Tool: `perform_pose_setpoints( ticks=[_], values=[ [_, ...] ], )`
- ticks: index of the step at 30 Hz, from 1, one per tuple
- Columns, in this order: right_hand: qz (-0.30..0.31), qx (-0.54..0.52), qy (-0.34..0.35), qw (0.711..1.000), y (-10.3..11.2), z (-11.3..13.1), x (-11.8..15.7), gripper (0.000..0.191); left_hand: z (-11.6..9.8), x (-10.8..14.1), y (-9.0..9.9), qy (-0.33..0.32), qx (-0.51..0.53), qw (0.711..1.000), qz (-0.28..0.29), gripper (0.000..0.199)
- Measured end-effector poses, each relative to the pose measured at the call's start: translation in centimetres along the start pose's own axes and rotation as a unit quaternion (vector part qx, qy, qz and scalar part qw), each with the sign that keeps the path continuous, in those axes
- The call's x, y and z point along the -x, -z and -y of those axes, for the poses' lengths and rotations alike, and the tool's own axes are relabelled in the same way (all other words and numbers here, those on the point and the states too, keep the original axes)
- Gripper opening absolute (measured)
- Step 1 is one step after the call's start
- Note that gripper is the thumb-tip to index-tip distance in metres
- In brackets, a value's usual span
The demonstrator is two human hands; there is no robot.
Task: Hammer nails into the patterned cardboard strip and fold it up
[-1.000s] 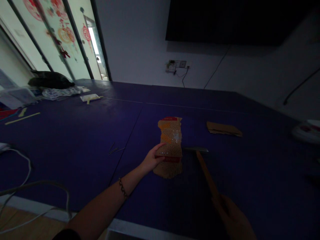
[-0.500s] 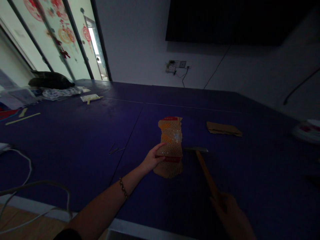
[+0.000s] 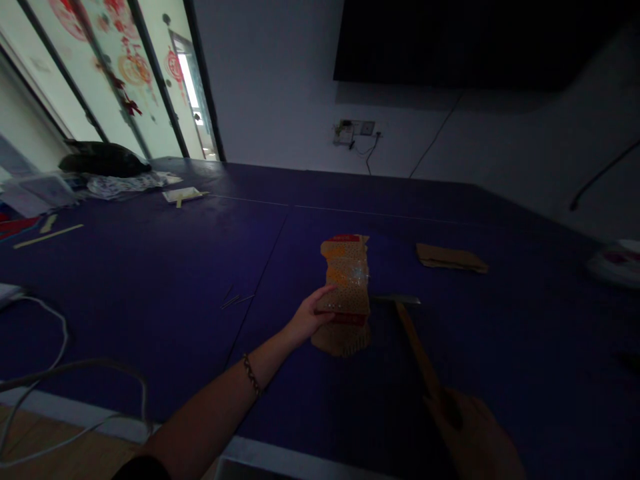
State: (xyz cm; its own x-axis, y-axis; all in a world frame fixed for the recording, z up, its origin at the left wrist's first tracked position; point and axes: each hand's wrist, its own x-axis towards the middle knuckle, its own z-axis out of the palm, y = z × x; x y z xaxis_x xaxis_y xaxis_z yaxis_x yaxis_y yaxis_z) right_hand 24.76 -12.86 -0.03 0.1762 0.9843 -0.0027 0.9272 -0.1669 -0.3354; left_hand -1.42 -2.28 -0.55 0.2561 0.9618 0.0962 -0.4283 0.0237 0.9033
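A bent piece of printed cardboard (image 3: 347, 293) with red bands and orange marks stands on the purple tabletop (image 3: 190, 267). My left hand (image 3: 311, 315) grips its left edge, thumb and fingers around it. To the right, my right hand (image 3: 465, 420) is closed round the wooden handle of a hammer (image 3: 417, 343). The hammer's metal head lies low beside the cardboard's right side. Several thin nails (image 3: 236, 301) lie left of my left hand. A folded brown cardboard piece (image 3: 451, 258) rests behind the hammer, to the right.
White cables (image 3: 63, 333) loop over the near left edge. A small white tray (image 3: 181, 194), a dark bag (image 3: 103, 160) and a clear plastic box (image 3: 37, 193) sit far left. Wrapped items (image 3: 617, 263) are at the right edge. A power outlet (image 3: 367, 127) is on the wall.
The whole view has shifted slightly, so things appear a little further right. Both hands keep their holds on the cardboard and the hammer.
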Motion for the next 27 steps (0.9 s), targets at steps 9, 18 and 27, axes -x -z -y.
perform_pose_setpoints(
  ticks=[9, 18, 27],
  values=[
    [-0.026, 0.038, 0.015, 0.999, -1.0, -0.6, 0.5, 0.041, -0.1, 0.0, -0.1, -0.011, 0.012, 1.0, 0.009, 0.061],
    [-0.033, -0.304, 0.071, 0.95, -0.6, 8.7, -2.5, 0.042, -0.3, 0.1, 0.0, -0.005, -0.027, 1.0, 0.0, 0.063],
    [-0.05, -0.475, 0.029, 0.878, -4.4, 11.9, -6.7, 0.03, -0.7, 0.5, -0.4, -0.006, -0.032, 0.999, -0.008, 0.063]
  ],
)
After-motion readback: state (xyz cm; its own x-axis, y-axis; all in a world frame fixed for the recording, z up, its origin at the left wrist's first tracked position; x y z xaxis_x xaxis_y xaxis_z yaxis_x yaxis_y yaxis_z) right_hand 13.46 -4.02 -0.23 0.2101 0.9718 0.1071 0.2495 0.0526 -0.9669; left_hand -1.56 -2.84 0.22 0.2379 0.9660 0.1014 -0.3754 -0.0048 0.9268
